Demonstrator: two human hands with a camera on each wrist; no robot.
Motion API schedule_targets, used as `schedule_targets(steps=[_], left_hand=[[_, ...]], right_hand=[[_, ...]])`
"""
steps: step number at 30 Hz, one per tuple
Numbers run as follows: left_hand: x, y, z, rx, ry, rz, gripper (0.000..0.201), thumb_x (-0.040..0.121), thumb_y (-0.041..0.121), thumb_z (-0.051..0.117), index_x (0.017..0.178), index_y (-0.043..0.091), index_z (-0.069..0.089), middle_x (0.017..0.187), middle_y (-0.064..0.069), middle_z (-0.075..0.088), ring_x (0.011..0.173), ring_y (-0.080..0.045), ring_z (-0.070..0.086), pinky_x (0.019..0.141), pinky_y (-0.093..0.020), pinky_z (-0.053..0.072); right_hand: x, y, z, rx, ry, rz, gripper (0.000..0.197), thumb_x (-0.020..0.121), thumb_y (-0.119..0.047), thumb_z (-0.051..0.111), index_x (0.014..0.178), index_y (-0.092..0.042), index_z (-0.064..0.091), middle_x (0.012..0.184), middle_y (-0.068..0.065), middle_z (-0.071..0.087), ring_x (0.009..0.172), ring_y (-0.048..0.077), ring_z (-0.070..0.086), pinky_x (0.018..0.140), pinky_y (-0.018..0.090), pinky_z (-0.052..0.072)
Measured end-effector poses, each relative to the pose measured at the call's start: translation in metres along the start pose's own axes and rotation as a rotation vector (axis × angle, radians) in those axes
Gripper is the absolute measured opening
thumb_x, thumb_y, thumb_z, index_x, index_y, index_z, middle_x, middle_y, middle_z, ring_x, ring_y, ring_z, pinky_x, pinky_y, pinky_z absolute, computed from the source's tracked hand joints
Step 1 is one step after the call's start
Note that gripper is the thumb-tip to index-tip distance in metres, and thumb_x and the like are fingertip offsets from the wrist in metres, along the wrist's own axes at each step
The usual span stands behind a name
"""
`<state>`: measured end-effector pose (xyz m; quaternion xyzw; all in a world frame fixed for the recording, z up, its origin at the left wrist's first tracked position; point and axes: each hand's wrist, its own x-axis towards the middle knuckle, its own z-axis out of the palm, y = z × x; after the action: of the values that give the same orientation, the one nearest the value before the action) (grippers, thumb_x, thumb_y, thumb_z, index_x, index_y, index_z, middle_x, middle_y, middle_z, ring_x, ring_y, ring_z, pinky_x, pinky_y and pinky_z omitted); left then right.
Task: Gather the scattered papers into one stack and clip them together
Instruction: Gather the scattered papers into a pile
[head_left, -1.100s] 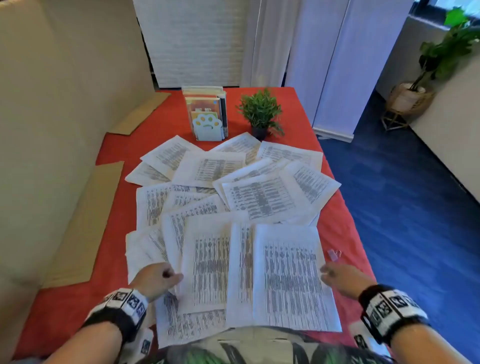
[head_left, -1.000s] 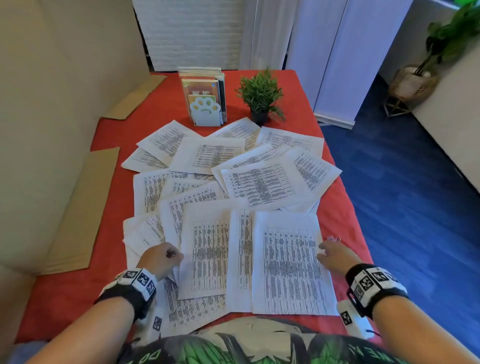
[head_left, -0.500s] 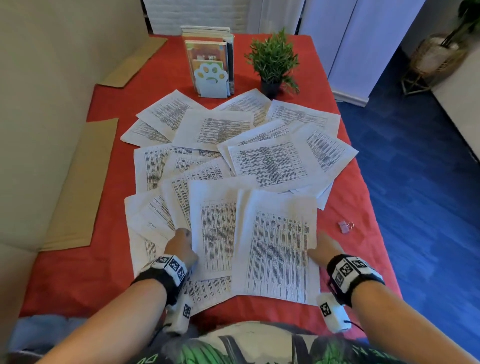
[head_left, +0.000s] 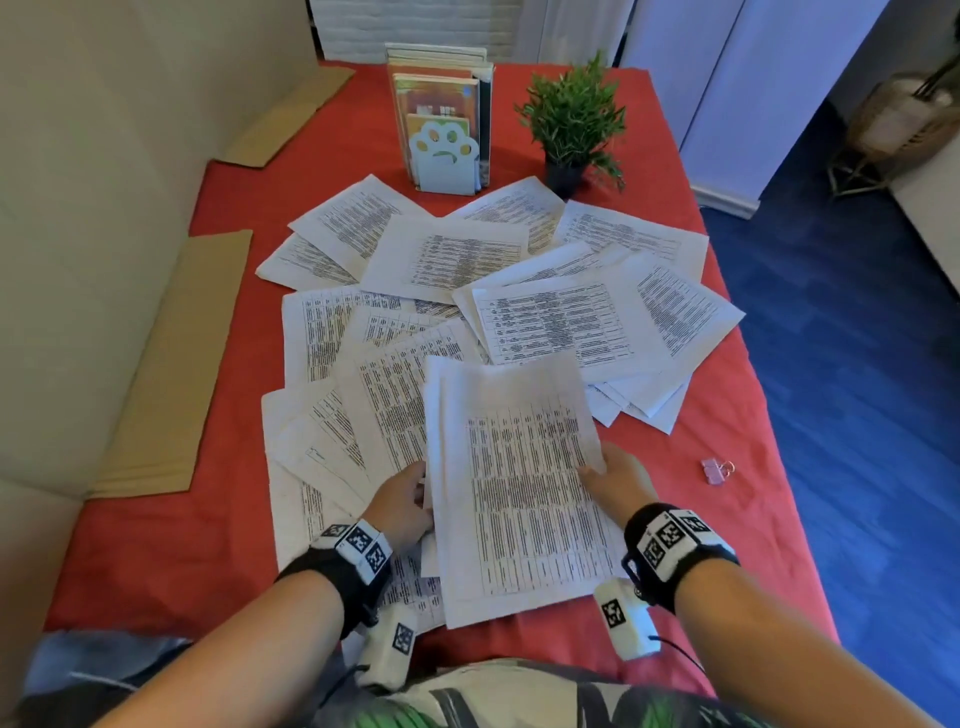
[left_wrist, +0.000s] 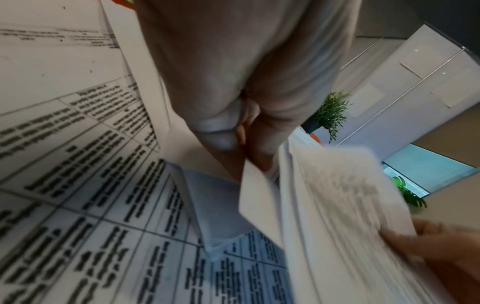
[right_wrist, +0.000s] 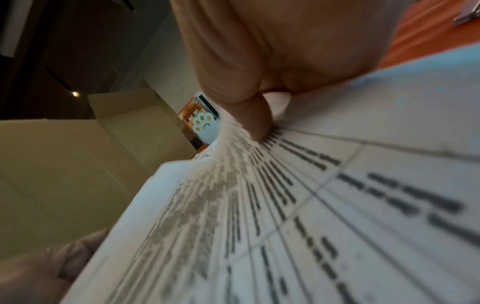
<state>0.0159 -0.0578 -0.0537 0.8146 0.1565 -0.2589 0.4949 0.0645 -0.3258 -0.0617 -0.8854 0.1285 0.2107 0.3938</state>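
Stack (head_left: 524, 483) of a few sheets sits between both hands, long axis running away from the person. Right hand (head_left: 618, 480) pinches its right edge, thumb on top; left hand (head_left: 400, 501) curls round its left edge. Loose papers (head_left: 452, 260) lie beyond and to the left, nearer the left hand. Clip (head_left: 716, 472) lies apart, right of the right hand.

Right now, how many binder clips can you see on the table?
1. A pink binder clip lies on the red tablecloth just past the right hand. More may be hidden under the scattered papers.
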Motion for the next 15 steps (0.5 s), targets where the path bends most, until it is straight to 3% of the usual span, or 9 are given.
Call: schedule_targets(steps=[2, 3, 5, 8, 10, 12, 14, 15], left_hand=[[0.000, -0.003, -0.002, -0.035, 0.030, 0.032, 0.045, 0.080, -0.004, 0.062, 0.113, 0.027, 0.055, 0.112, -0.001, 0.067, 0.107, -0.023, 0.062, 0.094, -0.044, 0.052], [0.001, -0.004, -0.003, -0.039, 0.046, 0.045, 0.041, 0.081, 0.000, 0.063, 0.112, 0.026, 0.057, 0.112, -0.001, 0.068, 0.105, -0.022, 0.063, 0.093, -0.045, 0.053], [0.002, -0.002, -0.005, -0.038, 0.054, 0.063, 0.034, 0.082, 0.011, 0.067, 0.111, 0.025, 0.058, 0.109, 0.000, 0.068, 0.101, -0.021, 0.063, 0.091, -0.043, 0.053], [0.005, -0.003, -0.009, -0.010, 0.196, 0.068, 0.035, 0.088, 0.021, 0.061, 0.122, 0.024, 0.052, 0.112, 0.002, 0.062, 0.102, -0.021, 0.060, 0.089, -0.035, 0.049], [0.008, -0.008, -0.016, 0.008, 0.441, -0.064, 0.045, 0.088, 0.022, 0.058, 0.132, 0.017, 0.046, 0.126, -0.009, 0.052, 0.110, -0.030, 0.057, 0.095, -0.039, 0.047], [0.009, -0.015, -0.027, -0.006, 0.618, -0.321, 0.059, 0.084, 0.024, 0.062, 0.138, 0.012, 0.039, 0.138, -0.018, 0.036, 0.112, -0.041, 0.053, 0.096, -0.043, 0.046], [0.010, -0.018, -0.038, -0.249, 0.662, -0.509, 0.061, 0.083, 0.025, 0.059, 0.137, 0.008, 0.036, 0.140, -0.021, 0.035, 0.104, -0.039, 0.052, 0.087, -0.040, 0.046], [0.011, -0.019, -0.040, -0.315, 0.662, -0.555, 0.062, 0.084, 0.026, 0.058, 0.136, 0.004, 0.034, 0.139, -0.022, 0.038, 0.106, -0.037, 0.051, 0.088, -0.039, 0.043]], right_hand=[[0.000, -0.008, -0.002, 0.143, 0.029, -0.089, 0.007, 0.087, -0.009, 0.055, 0.088, -0.003, 0.059, 0.078, 0.010, 0.063, 0.070, 0.023, 0.061, 0.059, 0.028, 0.050], [0.000, -0.011, -0.002, 0.201, 0.043, -0.123, 0.008, 0.085, -0.007, 0.056, 0.083, 0.000, 0.059, 0.073, 0.017, 0.062, 0.065, 0.022, 0.059, 0.056, 0.028, 0.049], [0.003, -0.014, -0.001, 0.298, 0.044, -0.145, 0.012, 0.083, -0.009, 0.059, 0.087, 0.003, 0.060, 0.085, 0.028, 0.065, 0.069, 0.024, 0.060, 0.064, 0.040, 0.053], [0.008, -0.021, 0.005, 0.324, 0.081, -0.100, 0.011, 0.085, -0.012, 0.061, 0.094, -0.006, 0.061, 0.093, 0.020, 0.068, 0.081, 0.033, 0.064, 0.078, 0.047, 0.054], [0.009, -0.027, 0.006, 0.267, 0.138, -0.127, 0.019, 0.085, -0.008, 0.056, 0.104, -0.010, 0.055, 0.093, 0.011, 0.065, 0.084, 0.032, 0.063, 0.073, 0.041, 0.052], [0.010, -0.034, 0.008, 0.229, 0.151, -0.171, 0.049, 0.086, -0.001, 0.051, 0.130, -0.022, 0.041, 0.093, 0.001, 0.062, 0.082, 0.025, 0.062, 0.073, 0.037, 0.051], [0.017, -0.033, 0.012, 0.192, 0.142, -0.152, 0.071, 0.086, 0.001, 0.049, 0.144, -0.032, 0.025, 0.093, -0.005, 0.061, 0.080, 0.019, 0.062, 0.073, 0.033, 0.051], [0.022, -0.032, 0.014, 0.150, 0.145, -0.137, 0.065, 0.086, 0.001, 0.049, 0.141, -0.028, 0.032, 0.093, -0.002, 0.062, 0.080, 0.022, 0.062, 0.074, 0.034, 0.052]])
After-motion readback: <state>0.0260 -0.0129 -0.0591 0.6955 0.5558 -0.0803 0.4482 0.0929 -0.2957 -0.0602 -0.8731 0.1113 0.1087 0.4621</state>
